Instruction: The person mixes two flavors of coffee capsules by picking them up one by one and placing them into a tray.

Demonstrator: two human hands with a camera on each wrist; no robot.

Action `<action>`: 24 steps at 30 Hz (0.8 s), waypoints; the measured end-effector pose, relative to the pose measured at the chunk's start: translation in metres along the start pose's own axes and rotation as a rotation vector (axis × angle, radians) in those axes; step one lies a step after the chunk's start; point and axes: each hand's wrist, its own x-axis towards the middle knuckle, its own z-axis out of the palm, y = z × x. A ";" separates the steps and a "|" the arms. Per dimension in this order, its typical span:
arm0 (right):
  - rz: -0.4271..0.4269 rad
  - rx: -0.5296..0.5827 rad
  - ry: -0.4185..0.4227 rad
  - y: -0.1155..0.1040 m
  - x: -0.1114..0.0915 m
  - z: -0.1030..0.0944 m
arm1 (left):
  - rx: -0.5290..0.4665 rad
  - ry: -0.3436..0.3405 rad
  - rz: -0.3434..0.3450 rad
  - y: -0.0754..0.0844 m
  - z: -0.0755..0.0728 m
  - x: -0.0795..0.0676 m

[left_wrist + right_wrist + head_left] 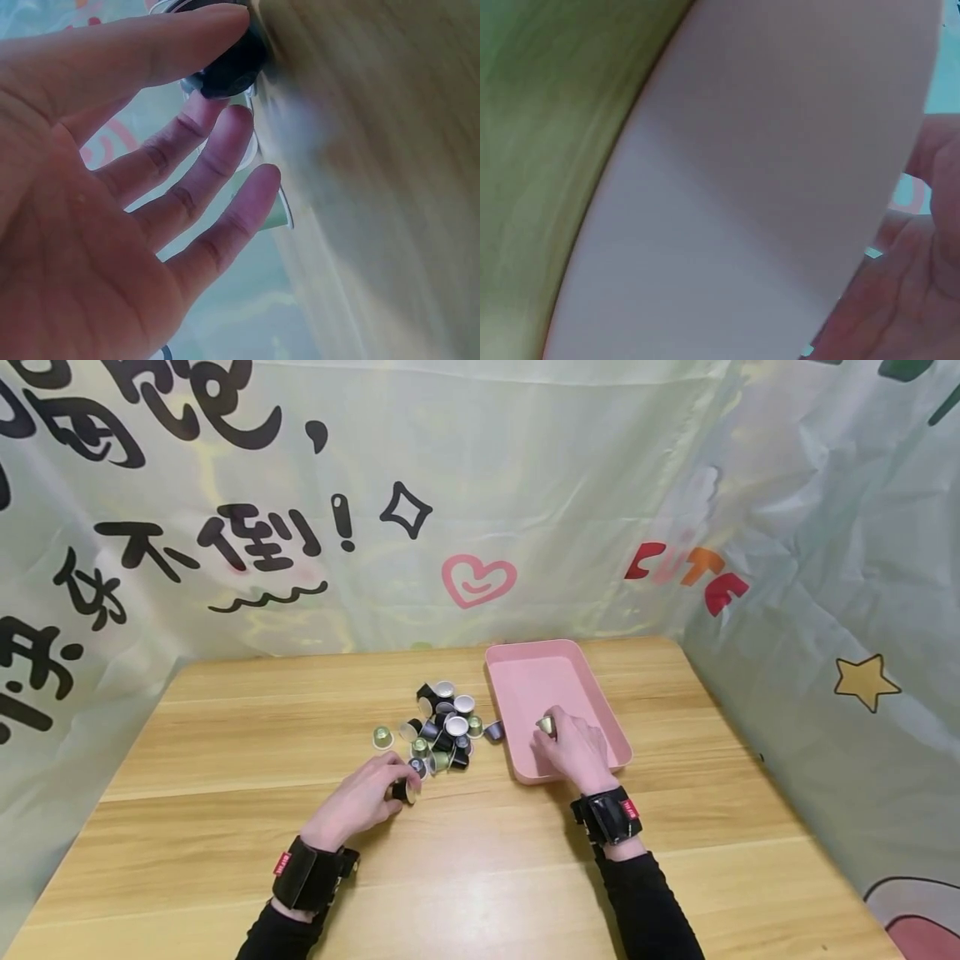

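Over the near part of a pink tray, the person's right hand pinches a pale green capsule. Across from it, left of the tray, the left hand grips a black capsule, thumb pressed against it. Just beyond lies a heap of mixed capsules, closer to the desk's far edge, with a dark blue capsule just beside the tray's left wall and a lone green capsule on the heap's left. The tray's far end stands near that far edge, toward the far right corner. Such small round pieces probably roll easily, so a light pinch and low release inside the rim should suit; lifting from the heap's margin likely disturbs neighbours least.
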 end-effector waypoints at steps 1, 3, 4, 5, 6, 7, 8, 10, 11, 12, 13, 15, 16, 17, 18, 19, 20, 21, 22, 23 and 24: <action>0.008 -0.020 -0.005 0.000 0.000 0.000 | -0.001 -0.002 -0.005 0.000 -0.001 0.000; 0.017 -0.046 -0.019 0.000 0.000 0.001 | -0.007 -0.004 -0.014 0.000 -0.002 0.000; 0.022 -0.054 -0.025 0.000 0.001 0.001 | -0.014 -0.005 -0.020 -0.001 -0.003 -0.001; 0.024 -0.061 -0.030 0.000 0.001 0.002 | -0.019 -0.002 -0.023 -0.001 -0.005 -0.001; 0.028 -0.065 -0.037 0.000 0.001 0.003 | -0.024 0.004 -0.025 -0.001 -0.007 -0.001; 0.032 -0.071 -0.040 0.000 0.001 0.003 | -0.034 0.012 -0.025 -0.002 -0.008 -0.002; 0.035 -0.074 -0.045 0.000 0.001 0.004 | -0.042 0.026 -0.022 -0.002 -0.010 -0.002; 0.040 -0.079 -0.052 0.001 0.002 0.005 | -0.058 0.068 -0.012 -0.003 -0.014 -0.002; 0.042 -0.083 -0.053 0.001 0.002 0.006 | -0.060 0.092 -0.010 -0.003 -0.015 -0.001; 0.043 -0.088 -0.054 0.001 0.002 0.007 | -0.069 0.111 -0.012 -0.004 -0.017 -0.001; 0.044 -0.088 -0.050 0.002 0.002 0.007 | -0.076 0.132 -0.014 -0.004 -0.019 -0.001; 0.045 -0.089 -0.041 0.003 0.003 0.008 | -0.083 0.169 -0.024 -0.004 -0.022 -0.001; 0.046 -0.088 -0.036 0.003 0.003 0.008 | -0.083 0.180 -0.032 -0.004 -0.023 -0.001; 0.047 -0.082 -0.029 0.003 0.003 0.007 | -0.083 0.190 -0.036 -0.004 -0.024 -0.001; 0.047 -0.076 -0.022 0.003 0.003 0.006 | -0.084 0.197 -0.036 -0.004 -0.025 -0.001; 0.049 -0.068 -0.014 0.003 0.003 0.005 | -0.082 0.205 -0.035 -0.004 -0.026 -0.002; 0.049 -0.062 -0.006 0.003 0.003 0.004 | -0.076 0.210 -0.032 -0.004 -0.026 -0.002; 0.046 -0.058 0.003 0.003 0.004 0.003 | -0.074 0.212 -0.033 -0.004 -0.026 -0.002; 0.044 -0.046 0.012 0.002 0.004 0.001 | -0.067 0.213 -0.032 -0.004 -0.026 -0.003; 0.040 -0.034 0.024 0.002 0.004 0.000 | -0.062 0.212 -0.031 -0.004 -0.026 -0.003; 0.036 -0.023 0.036 0.002 0.004 -0.001 | -0.055 0.210 -0.031 -0.003 -0.026 -0.004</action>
